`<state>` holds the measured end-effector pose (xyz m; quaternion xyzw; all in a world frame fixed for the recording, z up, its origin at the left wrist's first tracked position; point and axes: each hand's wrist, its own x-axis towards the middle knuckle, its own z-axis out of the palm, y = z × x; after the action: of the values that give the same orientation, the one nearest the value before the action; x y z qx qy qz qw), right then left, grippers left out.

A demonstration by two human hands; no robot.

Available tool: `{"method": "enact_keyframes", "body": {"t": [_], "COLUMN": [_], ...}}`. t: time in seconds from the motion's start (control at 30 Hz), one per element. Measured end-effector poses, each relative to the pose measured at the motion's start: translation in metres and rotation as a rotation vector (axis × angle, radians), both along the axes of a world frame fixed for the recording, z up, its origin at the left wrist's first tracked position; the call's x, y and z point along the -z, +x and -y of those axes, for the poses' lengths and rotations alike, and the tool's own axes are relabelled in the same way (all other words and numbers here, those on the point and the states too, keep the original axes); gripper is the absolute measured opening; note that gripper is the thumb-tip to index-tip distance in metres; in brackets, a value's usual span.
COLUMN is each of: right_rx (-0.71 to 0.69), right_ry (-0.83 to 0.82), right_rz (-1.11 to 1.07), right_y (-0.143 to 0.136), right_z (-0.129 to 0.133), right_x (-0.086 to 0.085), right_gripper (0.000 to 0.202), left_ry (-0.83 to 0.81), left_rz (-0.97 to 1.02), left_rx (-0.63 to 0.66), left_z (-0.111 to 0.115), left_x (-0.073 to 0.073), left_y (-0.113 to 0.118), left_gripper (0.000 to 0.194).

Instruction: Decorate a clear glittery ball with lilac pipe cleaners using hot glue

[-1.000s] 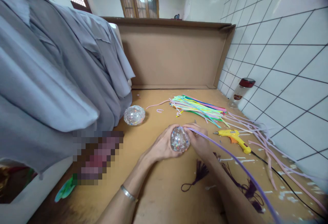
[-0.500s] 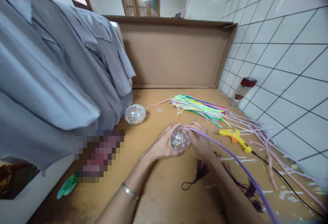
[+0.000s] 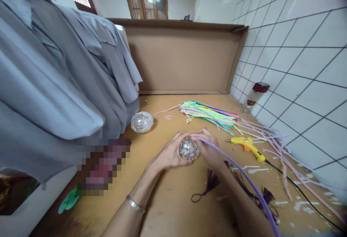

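Note:
A clear ball speckled with coloured bits (image 3: 189, 149) sits in my left hand (image 3: 169, 153), whose fingers curve round its left side. At the ball's upper right, my right hand (image 3: 208, 146) pinches a purple pipe cleaner (image 3: 233, 159) against it. The pipe cleaner's long free end arcs over my right forearm to the bottom edge. My right fingertips are partly hidden behind the ball. Dark purple tassels (image 3: 211, 181) lie on the table under and beside my right arm. A second speckled clear ball (image 3: 142, 122) rests farther left.
A bundle of coloured pipe cleaners (image 3: 208, 114) lies beyond my hands. To the right are a yellow glue gun (image 3: 249, 146) with a black cord and loose pink strands (image 3: 284, 172). A red-lidded jar (image 3: 255, 97) stands by the tiled wall. Grey cloth (image 3: 81, 74) hangs at left.
The ball has turned slightly in my hands, and the purple pipe cleaner's free end has swung a little left. The whole view has shifted slightly.

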<state>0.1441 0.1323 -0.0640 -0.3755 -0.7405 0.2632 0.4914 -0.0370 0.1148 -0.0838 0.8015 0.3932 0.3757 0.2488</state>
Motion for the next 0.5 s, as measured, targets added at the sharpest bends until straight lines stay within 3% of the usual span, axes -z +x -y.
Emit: {"method": "enact_keyframes", "body": {"t": [0.17,0.33,0.5], "right_rx": [0.007,0.014,-0.035], "right_ry": [0.032,0.079,0.070], "right_rz": [-0.002,0.013,0.024], "right_y": [-0.004,-0.006,-0.004], "right_z": [0.002,-0.001,-0.001], "right_x": [0.001,0.006,0.006], "right_gripper": [0.024,0.020,0.018], "left_ry": [-0.036,0.044,0.120], "left_rz": [-0.004,0.020,0.067], "left_rx": [-0.042,-0.105,-0.134], "left_z": [0.000,0.002,0.001], "left_x": [-0.001,-0.001,0.003], "left_y": [0.001,0.009,0.012], "left_gripper": [0.098,0.072,0.065]}}
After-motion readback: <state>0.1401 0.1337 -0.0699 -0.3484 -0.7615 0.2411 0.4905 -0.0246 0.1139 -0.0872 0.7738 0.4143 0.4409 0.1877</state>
